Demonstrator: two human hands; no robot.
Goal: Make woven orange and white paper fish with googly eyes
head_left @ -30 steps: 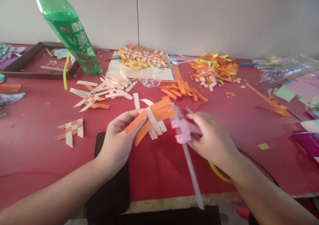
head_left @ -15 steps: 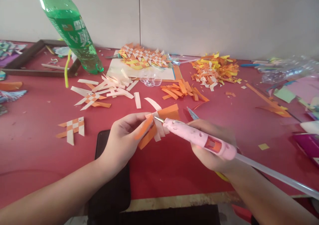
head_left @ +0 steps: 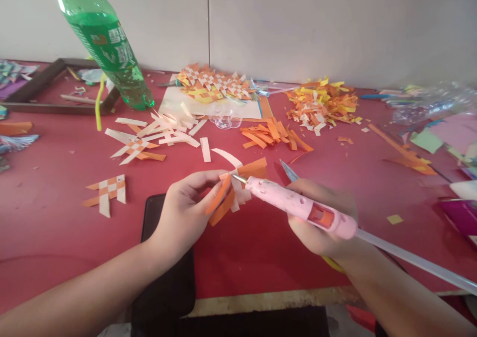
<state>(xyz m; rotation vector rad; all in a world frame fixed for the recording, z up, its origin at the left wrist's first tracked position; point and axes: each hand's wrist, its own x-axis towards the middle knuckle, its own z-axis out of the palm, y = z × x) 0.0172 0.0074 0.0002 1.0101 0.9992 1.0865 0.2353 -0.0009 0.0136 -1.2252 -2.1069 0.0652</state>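
My left hand (head_left: 184, 210) pinches a small woven piece (head_left: 238, 188) of orange and cream paper strips, held above the red table (head_left: 55, 227). My right hand (head_left: 322, 217) grips a pink glue gun (head_left: 298, 207) with a clear glue stick (head_left: 413, 263) trailing out to the right. The gun's metal tip touches the woven piece near its middle. A thin blue-grey blade point (head_left: 288, 169) shows just beyond my right hand.
A green soda bottle (head_left: 104, 43) leans at the back left by a wooden frame (head_left: 40, 86). Finished woven pieces (head_left: 106, 192), loose cream strips (head_left: 164, 130), orange strips (head_left: 272, 135) and a scrap pile (head_left: 320, 103) lie around. A black phone (head_left: 164, 287) lies under my left wrist.
My right hand turned the glue gun from pointing down to lying level, and brought its tip onto the woven piece. The left hand lowered the piece slightly.
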